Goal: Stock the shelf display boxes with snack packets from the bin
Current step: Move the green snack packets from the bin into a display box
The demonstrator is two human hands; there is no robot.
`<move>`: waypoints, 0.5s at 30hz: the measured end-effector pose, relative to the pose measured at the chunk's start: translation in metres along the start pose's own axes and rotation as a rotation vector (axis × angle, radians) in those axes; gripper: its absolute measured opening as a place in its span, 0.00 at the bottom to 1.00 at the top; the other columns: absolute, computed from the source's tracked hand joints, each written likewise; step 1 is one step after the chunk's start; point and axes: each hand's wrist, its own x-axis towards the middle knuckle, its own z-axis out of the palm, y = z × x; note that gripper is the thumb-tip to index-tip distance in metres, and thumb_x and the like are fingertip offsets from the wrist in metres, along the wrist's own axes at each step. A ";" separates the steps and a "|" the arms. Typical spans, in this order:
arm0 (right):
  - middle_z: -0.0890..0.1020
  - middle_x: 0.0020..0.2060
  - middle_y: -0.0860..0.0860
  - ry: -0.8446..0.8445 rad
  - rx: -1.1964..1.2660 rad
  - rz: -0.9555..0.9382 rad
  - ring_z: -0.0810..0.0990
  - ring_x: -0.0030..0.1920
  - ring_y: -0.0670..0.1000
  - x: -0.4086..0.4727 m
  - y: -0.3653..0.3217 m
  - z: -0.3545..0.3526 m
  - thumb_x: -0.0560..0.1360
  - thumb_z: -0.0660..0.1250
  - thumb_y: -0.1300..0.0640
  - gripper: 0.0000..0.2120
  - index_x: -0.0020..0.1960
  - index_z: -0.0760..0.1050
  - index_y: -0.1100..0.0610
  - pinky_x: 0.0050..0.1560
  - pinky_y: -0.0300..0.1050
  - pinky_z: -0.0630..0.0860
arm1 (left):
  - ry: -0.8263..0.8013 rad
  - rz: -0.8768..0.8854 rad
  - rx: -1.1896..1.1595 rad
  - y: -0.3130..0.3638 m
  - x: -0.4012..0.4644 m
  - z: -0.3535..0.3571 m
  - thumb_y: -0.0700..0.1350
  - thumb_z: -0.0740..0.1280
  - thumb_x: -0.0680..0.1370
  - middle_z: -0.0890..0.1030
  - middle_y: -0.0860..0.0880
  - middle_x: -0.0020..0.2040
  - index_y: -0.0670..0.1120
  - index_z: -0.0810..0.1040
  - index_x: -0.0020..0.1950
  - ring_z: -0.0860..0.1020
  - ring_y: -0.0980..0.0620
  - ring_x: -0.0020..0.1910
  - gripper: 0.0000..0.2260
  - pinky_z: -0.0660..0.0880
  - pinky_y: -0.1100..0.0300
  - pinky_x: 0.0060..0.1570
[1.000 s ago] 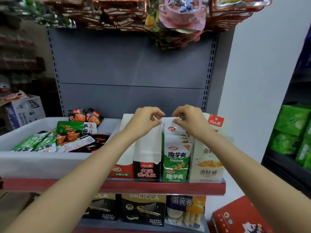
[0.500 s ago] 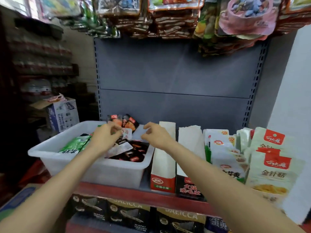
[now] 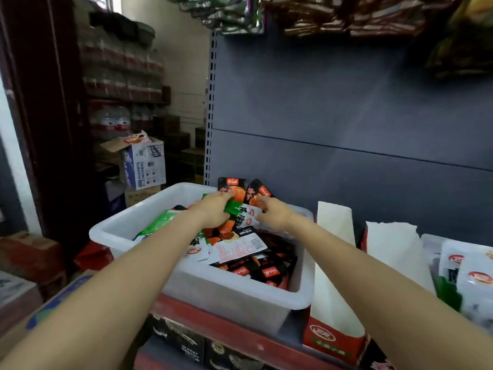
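Both hands have moved off the display boxes, where they were working a second ago, and are now reaching into the white bin [image 3: 237, 295] at the left end of the shelf [image 3: 240, 340]. The left hand [image 3: 213, 212] is closing its grip round a green-and-white snack packet [image 3: 240, 212] lying on top of the heap, fingers curled over its upper edge. The right hand [image 3: 272, 213] is touching the same packet's right end with loosely bent fingers; whether its grip is actually pinching the packet cannot be told from here. Black-and-red packets [image 3: 256, 271] are filling the rest of the bin, so plenty of stock is waiting. The nearest display box [image 3: 333, 289], red at its front and with a tall white back flap, is standing just beside the bin on its right. The shift suggests that one placement is finished and a fresh pick-up is beginning.
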 end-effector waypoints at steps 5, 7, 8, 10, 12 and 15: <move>0.83 0.48 0.57 0.029 -0.189 0.000 0.79 0.51 0.56 0.011 -0.004 0.005 0.76 0.64 0.61 0.09 0.49 0.80 0.64 0.47 0.43 0.72 | 0.139 -0.044 0.254 0.001 0.005 -0.001 0.45 0.64 0.79 0.74 0.47 0.62 0.51 0.76 0.63 0.67 0.46 0.65 0.13 0.63 0.50 0.60; 0.84 0.46 0.57 0.067 -0.160 -0.004 0.81 0.49 0.56 0.013 -0.004 0.009 0.74 0.62 0.65 0.09 0.42 0.81 0.62 0.49 0.45 0.77 | 0.160 -0.047 0.215 0.001 0.004 -0.002 0.43 0.65 0.78 0.77 0.48 0.58 0.50 0.81 0.55 0.70 0.47 0.62 0.09 0.63 0.52 0.58; 0.83 0.46 0.56 0.094 -0.139 -0.006 0.81 0.49 0.56 0.012 -0.003 0.010 0.74 0.61 0.65 0.11 0.38 0.80 0.59 0.51 0.47 0.78 | 0.175 -0.053 0.176 -0.001 0.002 -0.002 0.43 0.65 0.78 0.78 0.49 0.56 0.50 0.82 0.52 0.71 0.47 0.60 0.07 0.64 0.52 0.57; 0.82 0.46 0.55 0.157 -0.055 -0.010 0.80 0.49 0.56 0.008 -0.003 0.007 0.76 0.59 0.65 0.14 0.34 0.74 0.54 0.52 0.48 0.77 | 0.220 -0.050 0.056 -0.004 0.001 -0.005 0.43 0.66 0.77 0.79 0.50 0.54 0.48 0.83 0.48 0.74 0.48 0.58 0.06 0.67 0.52 0.57; 0.82 0.45 0.55 0.231 0.044 -0.043 0.79 0.48 0.55 0.000 -0.005 0.002 0.77 0.58 0.64 0.12 0.38 0.73 0.55 0.48 0.43 0.73 | 0.259 -0.027 -0.085 -0.005 -0.004 -0.009 0.43 0.67 0.77 0.80 0.48 0.52 0.46 0.82 0.45 0.77 0.47 0.54 0.05 0.73 0.50 0.56; 0.80 0.41 0.51 0.347 0.185 -0.134 0.77 0.43 0.51 -0.019 -0.010 -0.008 0.77 0.60 0.62 0.08 0.41 0.73 0.55 0.41 0.38 0.65 | 0.347 0.024 -0.213 0.000 -0.017 -0.013 0.43 0.64 0.79 0.82 0.46 0.46 0.47 0.79 0.47 0.79 0.46 0.47 0.04 0.75 0.53 0.49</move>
